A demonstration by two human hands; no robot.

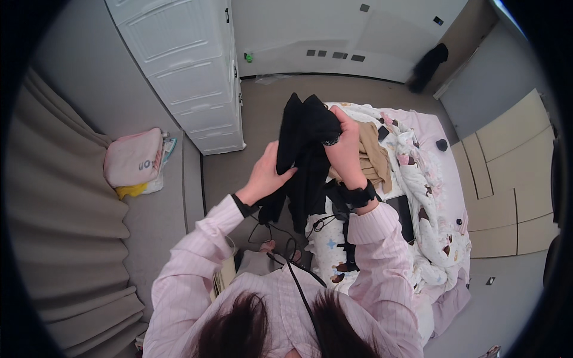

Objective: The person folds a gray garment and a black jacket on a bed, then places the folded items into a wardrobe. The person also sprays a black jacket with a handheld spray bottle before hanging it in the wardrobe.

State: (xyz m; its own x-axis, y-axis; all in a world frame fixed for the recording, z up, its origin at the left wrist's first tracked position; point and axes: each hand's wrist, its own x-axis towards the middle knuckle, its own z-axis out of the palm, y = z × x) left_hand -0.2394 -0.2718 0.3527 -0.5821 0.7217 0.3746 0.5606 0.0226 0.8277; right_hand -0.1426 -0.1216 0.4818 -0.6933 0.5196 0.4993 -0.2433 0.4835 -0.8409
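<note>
A black cloth garment (pixel 301 138) hangs in the air between my two hands, in front of my chest. My left hand (pixel 266 173) grips its left edge, with the thumb across the front of the fabric. Higher up on the other side, my right hand (pixel 345 147) holds a bunched part of it; a small glittery patch (pixel 331 140) shows by the fingers. The lower folds hang down past my wrists. Which kind of garment it is, I cannot tell. Black bands circle both of my wrists.
To the right stands a bed with a rumpled patterned blanket (pixel 423 215), a tan garment (pixel 375 154) and a dark tablet-like object (pixel 399 215). A white drawer cabinet (pixel 197 89) is at the far left. Folded pink cloth (pixel 134 156) lies on the ledge (pixel 156 232). Black cables (pixel 286 250) dangle before me.
</note>
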